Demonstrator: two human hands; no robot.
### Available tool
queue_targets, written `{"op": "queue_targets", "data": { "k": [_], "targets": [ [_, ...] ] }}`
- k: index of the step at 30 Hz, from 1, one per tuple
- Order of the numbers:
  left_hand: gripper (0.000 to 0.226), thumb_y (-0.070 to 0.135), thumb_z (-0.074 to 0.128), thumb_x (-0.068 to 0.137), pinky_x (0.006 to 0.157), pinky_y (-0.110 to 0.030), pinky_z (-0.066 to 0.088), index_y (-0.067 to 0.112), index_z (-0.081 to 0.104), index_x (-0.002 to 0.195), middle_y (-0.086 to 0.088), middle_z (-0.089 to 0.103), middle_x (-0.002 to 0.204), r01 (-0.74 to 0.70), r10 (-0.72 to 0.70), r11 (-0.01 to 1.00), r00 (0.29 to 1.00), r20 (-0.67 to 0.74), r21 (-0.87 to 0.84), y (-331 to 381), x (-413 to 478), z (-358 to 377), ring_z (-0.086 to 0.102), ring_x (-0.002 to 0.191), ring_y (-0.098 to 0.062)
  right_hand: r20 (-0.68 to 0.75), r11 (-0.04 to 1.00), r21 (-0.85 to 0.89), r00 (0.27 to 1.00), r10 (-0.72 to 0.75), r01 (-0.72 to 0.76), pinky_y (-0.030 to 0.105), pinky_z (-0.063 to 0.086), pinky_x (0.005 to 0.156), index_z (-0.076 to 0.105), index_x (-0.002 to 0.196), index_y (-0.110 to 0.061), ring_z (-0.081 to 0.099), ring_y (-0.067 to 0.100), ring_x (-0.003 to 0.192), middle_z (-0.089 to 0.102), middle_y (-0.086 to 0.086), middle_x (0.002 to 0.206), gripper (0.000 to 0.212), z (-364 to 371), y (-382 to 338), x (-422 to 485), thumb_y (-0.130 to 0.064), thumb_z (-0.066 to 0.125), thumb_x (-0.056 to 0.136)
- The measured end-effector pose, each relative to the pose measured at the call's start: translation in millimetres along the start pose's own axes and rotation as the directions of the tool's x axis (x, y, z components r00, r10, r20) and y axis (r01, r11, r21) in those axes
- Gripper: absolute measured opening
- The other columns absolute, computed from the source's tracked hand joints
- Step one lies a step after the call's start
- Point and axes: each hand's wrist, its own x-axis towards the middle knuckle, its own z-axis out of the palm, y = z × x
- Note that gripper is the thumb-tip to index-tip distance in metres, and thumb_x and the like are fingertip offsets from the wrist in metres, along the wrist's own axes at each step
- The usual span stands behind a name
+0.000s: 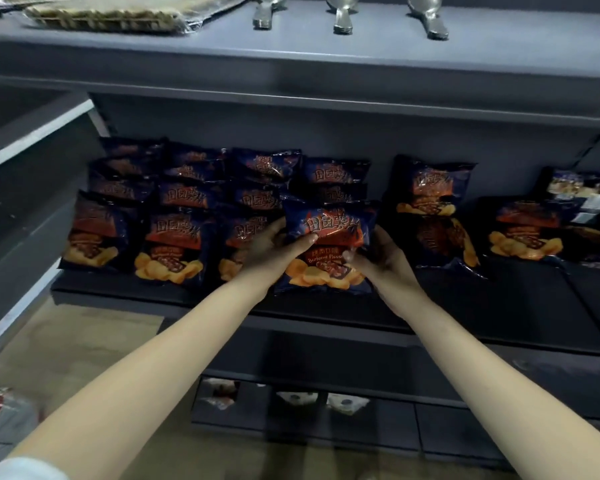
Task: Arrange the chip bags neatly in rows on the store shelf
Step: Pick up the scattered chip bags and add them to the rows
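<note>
Centrally, chip bag (329, 237), left hand (274, 245) and right hand (383, 256) fingers (302, 241) gripping its sides

Shop, grey display shelves (291, 74), rows of chip bags (174, 247)

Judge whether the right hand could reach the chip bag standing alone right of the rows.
Probably yes: the lone bag stands close beside the right hand, nothing between them. But its fingers grip the front bag, held with the left hand, so it must let go first.
</note>
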Motion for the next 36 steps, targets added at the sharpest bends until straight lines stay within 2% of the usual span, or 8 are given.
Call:
{"op": "queue_targets", "data": {
  "k": [4,8,11,13,15,21,30,36],
  "targets": [
    [0.05,0.014,0.069,0.083,0.096,-0.019,0.042,0.023,0.048,0.127,0.009,0.059,0.119,-0.005,0.001,0.995,0.999,0.041,0.101,-16,2,14,0.053,0.113,-0.006,-0.112,0.983,-0.179,0.994,0.018,-0.038,0.039,0.045,0.103,0.047,0.132,-0.014,0.059,0.01,0.114,0.062,0.001,0.122,0.058,-7,17,-5,-0.007,0.072,0.08],
    [0.083,0.017,0.065,0.085,0.114,-0.027,0.023,0.021,0.011,0.149,0.004,0.026,0.153,-0.129,0.098,0.939,0.989,0.111,0.32,-32,-2,25,0.026,0.138,-0.007,-0.22,0.967,-0.247,0.975,0.013,-0.068,0.038,0.046,0.102,0.048,0.13,-0.017,0.059,0.009,0.112,0.063,-0.002,0.119,0.057,-14,28,-3,-0.006,0.072,0.08],
    [0.073,0.022,0.059,0.089,0.115,-0.019,0.012,0.021,0.017,0.148,0.005,0.015,0.154,-0.346,0.32,0.73,0.935,0.153,0.59,-37,-8,25,0.01,0.141,-0.006,-0.236,0.961,-0.268,0.972,0.009,-0.074,0.039,0.045,0.103,0.047,0.133,-0.017,0.057,0.01,0.116,0.062,-0.002,0.122,0.058,-15,35,1,-0.006,0.071,0.081],
    [0.064,0.032,0.056,0.088,0.117,-0.043,0.011,0.02,0.03,0.145,-0.006,0.02,0.155,-0.451,0.455,0.509,0.864,0.216,0.733,-44,-6,22,0.011,0.144,-0.022,-0.24,0.958,-0.275,0.971,0.012,-0.079,0.04,0.044,0.104,0.043,0.137,-0.017,0.055,0.01,0.118,0.061,-0.001,0.125,0.061,-14,39,6,-0.007,0.07,0.082],
    [0.068,0.041,0.058,0.083,0.112,-0.057,0.005,0.02,0.033,0.143,-0.011,0.022,0.154,-0.423,0.438,0.294,0.857,0.272,0.857,-54,0,18,0.007,0.143,-0.032,-0.239,0.952,-0.289,0.971,0.027,-0.097,0.038,0.043,0.105,0.04,0.139,-0.019,0.054,0.01,0.12,0.059,-0.003,0.127,0.062,-13,42,11,-0.009,0.068,0.084],
    [0.076,0.057,0.035,0.086,0.111,-0.056,-0.008,0.018,0.017,0.148,-0.01,0.015,0.156,-0.329,0.316,0.008,0.897,0.31,0.944,-62,10,10,-0.001,0.143,-0.033,-0.245,0.864,-0.493,0.969,-0.028,-0.1,0.044,0.036,0.109,0.028,0.146,-0.022,0.042,0.019,0.131,0.049,0.0,0.138,0.07,-7,51,30,-0.03,0.063,0.087],
    [0.073,0.058,0.024,0.093,0.114,-0.056,0.003,0.015,0.011,0.15,-0.008,0.015,0.157,-0.317,0.319,-0.042,0.894,0.314,0.947,-74,19,5,0.001,0.145,-0.029,-0.295,0.789,-0.604,0.952,-0.084,-0.117,0.027,0.018,0.107,0.014,0.15,-0.01,0.03,0.028,0.133,0.035,0.008,0.147,0.072,8,64,42,-0.02,0.056,0.093],
    [0.072,0.056,0.022,0.093,0.114,-0.055,0.003,0.01,0.011,0.148,-0.009,0.016,0.156,-0.321,0.336,-0.036,0.888,0.314,0.946,-76,21,3,0.002,0.145,-0.029,-0.316,0.792,-0.593,0.947,-0.066,-0.143,0.046,0.026,0.112,0.015,0.15,-0.013,0.032,0.029,0.131,0.036,0.011,0.142,0.073,13,67,47,-0.025,0.057,0.092]
  ]
}}
